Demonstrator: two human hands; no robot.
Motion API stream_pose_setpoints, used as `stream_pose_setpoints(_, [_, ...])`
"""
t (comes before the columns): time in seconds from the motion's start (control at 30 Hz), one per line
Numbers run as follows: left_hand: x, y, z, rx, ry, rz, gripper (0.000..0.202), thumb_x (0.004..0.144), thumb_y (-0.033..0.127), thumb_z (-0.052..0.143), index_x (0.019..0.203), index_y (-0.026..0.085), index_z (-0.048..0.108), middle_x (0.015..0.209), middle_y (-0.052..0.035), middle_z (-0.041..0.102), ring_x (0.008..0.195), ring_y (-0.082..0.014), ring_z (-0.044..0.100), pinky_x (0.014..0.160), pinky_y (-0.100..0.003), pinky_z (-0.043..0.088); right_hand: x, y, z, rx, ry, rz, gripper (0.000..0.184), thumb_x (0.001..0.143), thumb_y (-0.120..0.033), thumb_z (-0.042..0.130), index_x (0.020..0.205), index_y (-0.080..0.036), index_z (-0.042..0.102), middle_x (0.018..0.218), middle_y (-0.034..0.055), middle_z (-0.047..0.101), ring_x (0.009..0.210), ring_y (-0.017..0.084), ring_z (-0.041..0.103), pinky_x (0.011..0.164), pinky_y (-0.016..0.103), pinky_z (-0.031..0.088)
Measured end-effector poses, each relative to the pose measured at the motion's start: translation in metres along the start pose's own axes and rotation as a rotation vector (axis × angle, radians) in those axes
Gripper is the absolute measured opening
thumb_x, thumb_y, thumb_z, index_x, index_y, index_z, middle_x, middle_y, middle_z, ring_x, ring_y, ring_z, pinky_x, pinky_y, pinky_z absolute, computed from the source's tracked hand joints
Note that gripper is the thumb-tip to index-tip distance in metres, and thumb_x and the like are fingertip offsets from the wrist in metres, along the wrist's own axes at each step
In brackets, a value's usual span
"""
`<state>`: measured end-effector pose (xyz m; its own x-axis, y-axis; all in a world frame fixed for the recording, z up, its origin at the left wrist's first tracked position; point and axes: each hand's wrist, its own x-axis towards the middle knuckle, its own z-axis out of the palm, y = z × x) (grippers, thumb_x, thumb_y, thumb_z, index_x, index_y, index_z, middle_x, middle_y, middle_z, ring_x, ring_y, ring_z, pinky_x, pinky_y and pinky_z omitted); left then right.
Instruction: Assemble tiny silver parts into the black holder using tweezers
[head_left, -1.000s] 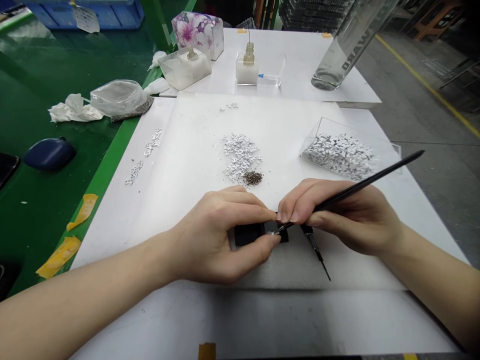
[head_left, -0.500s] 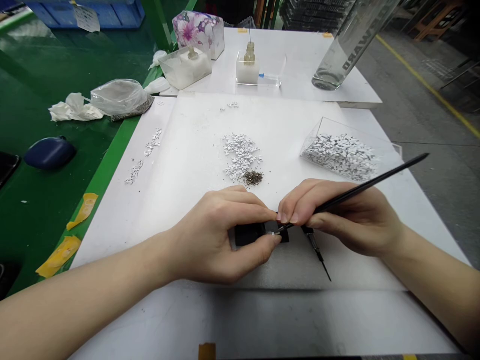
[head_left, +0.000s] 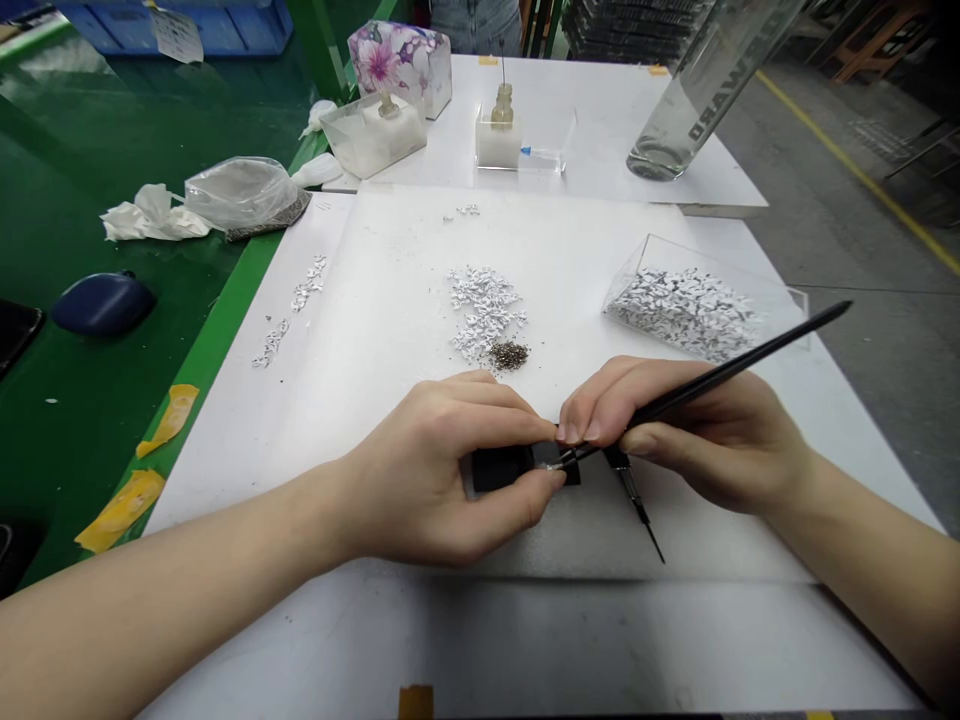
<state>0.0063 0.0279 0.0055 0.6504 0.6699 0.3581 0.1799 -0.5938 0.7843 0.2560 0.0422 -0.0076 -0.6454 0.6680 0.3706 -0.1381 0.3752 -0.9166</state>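
My left hand (head_left: 439, 470) closes thumb and index finger around the sides of a small black block (head_left: 501, 468) on the white sheet. A tiny pale, shiny piece (head_left: 551, 463) lies between those fingertips; its shape is too small to make out. In my right hand (head_left: 690, 435) is a slim black tool (head_left: 739, 370), slanted like a pen, its thin metallic tip at the pale piece. Beneath the right fingers, a fine-tipped brush (head_left: 637, 505) points down toward me; whether that hand also grips it, I cannot tell.
Beyond my hands lie a pile of small silvery-white pieces (head_left: 484, 305) and a heap of dark grains (head_left: 509, 355). A clear box of similar pieces (head_left: 682, 305) sits right. Farther back stand a small bottle (head_left: 502, 105), a flowered tissue box (head_left: 401, 65) and a glass cylinder (head_left: 675, 125).
Both hands keep nearly the same pose, the tool's tip still at the pale piece. The whole view has shifted slightly. A person's denim clothing now shows behind the table.
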Motion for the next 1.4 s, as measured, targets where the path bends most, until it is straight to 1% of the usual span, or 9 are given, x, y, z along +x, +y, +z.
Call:
stream_pose_setpoints(0.13, [0.0, 0.001, -0.001, 0.008, 0.004, -0.005, 0.013, 0.091, 0.013, 0.068, 0.097, 0.015, 0.08, 0.085, -0.009, 0.08, 0.077, -0.0202, 0.073, 0.075, -0.032, 0.061, 0.0, -0.001, 0.001, -0.015, 0.02, 0.008, 0.015, 0.104, -0.019, 0.067, 0.114, -0.019, 0.078, 0.103, 0.0097, 0.078, 0.095, 0.021, 0.075, 0.087, 0.034, 0.064])
stream_pose_setpoints(0.27, [0.0, 0.002, -0.001, 0.011, -0.001, -0.015, 0.014, 0.092, 0.013, 0.068, 0.098, 0.016, 0.08, 0.089, -0.0094, 0.082, 0.078, -0.0198, 0.073, 0.077, -0.032, 0.062, 0.001, -0.002, 0.001, -0.018, 0.014, -0.008, 0.014, 0.103, -0.019, 0.069, 0.113, -0.018, 0.079, 0.102, 0.0099, 0.08, 0.094, 0.021, 0.075, 0.086, 0.033, 0.064])
stream_pose_setpoints(0.37, [-0.001, 0.002, -0.001, 0.013, -0.001, -0.007, 0.013, 0.092, 0.013, 0.069, 0.099, 0.015, 0.079, 0.091, -0.01, 0.082, 0.079, -0.0198, 0.073, 0.077, -0.033, 0.061, 0.002, -0.002, 0.0, -0.017, 0.007, -0.007, 0.014, 0.103, -0.018, 0.069, 0.112, -0.018, 0.08, 0.102, 0.0101, 0.08, 0.094, 0.021, 0.075, 0.085, 0.033, 0.064])
stream_pose_setpoints(0.5, [-0.001, 0.002, -0.001, 0.009, -0.005, 0.007, 0.013, 0.092, 0.011, 0.068, 0.098, 0.011, 0.079, 0.09, -0.0116, 0.081, 0.079, -0.0197, 0.072, 0.077, -0.033, 0.06, 0.002, -0.002, 0.0, -0.003, 0.002, -0.002, 0.015, 0.102, -0.015, 0.07, 0.111, -0.017, 0.081, 0.102, 0.0104, 0.08, 0.095, 0.021, 0.077, 0.086, 0.031, 0.065])
stream_pose_setpoints(0.7, [-0.001, 0.003, -0.001, 0.004, 0.002, -0.004, 0.012, 0.092, 0.012, 0.068, 0.096, 0.014, 0.079, 0.091, -0.0107, 0.081, 0.079, -0.0202, 0.072, 0.076, -0.032, 0.059, 0.002, -0.001, 0.0, 0.027, -0.005, -0.005, 0.014, 0.102, -0.016, 0.07, 0.111, -0.017, 0.081, 0.102, 0.0101, 0.079, 0.096, 0.02, 0.077, 0.087, 0.03, 0.064])
stream_pose_setpoints(0.83, [-0.001, 0.002, 0.0, 0.004, 0.0, 0.0, 0.012, 0.092, 0.011, 0.068, 0.096, 0.012, 0.079, 0.09, -0.0114, 0.081, 0.078, -0.0203, 0.073, 0.076, -0.032, 0.059, 0.002, -0.002, 0.0, 0.015, -0.002, -0.009, 0.014, 0.102, -0.017, 0.07, 0.11, -0.016, 0.082, 0.102, 0.0109, 0.08, 0.096, 0.021, 0.077, 0.088, 0.03, 0.064])
stream_pose_setpoints(1.03, [-0.002, 0.002, -0.001, 0.003, -0.018, 0.01, 0.012, 0.093, 0.011, 0.067, 0.096, 0.012, 0.078, 0.093, -0.0117, 0.081, 0.08, -0.02, 0.072, 0.078, -0.033, 0.06, 0.002, -0.006, -0.001, -0.022, -0.052, -0.004, 0.017, 0.102, -0.013, 0.068, 0.114, -0.017, 0.08, 0.107, 0.0102, 0.08, 0.102, 0.019, 0.076, 0.092, 0.028, 0.064])
stream_pose_setpoints(1.23, [0.0, 0.001, -0.002, -0.01, -0.022, 0.03, 0.012, 0.092, 0.009, 0.067, 0.094, 0.009, 0.078, 0.091, -0.0122, 0.08, 0.079, -0.0203, 0.073, 0.077, -0.032, 0.058, 0.003, -0.012, -0.004, -0.066, -0.099, -0.004, 0.015, 0.102, -0.013, 0.069, 0.112, -0.016, 0.08, 0.107, 0.0098, 0.08, 0.103, 0.018, 0.077, 0.094, 0.025, 0.063])
stream_pose_setpoints(1.4, [0.0, 0.003, -0.003, -0.008, -0.036, 0.031, 0.014, 0.093, 0.008, 0.066, 0.096, 0.009, 0.079, 0.093, -0.0122, 0.082, 0.08, -0.0198, 0.073, 0.078, -0.033, 0.059, 0.004, -0.017, -0.005, -0.138, -0.15, -0.026, 0.013, 0.103, -0.013, 0.069, 0.11, -0.013, 0.078, 0.109, 0.0105, 0.08, 0.106, 0.016, 0.076, 0.099, 0.021, 0.06])
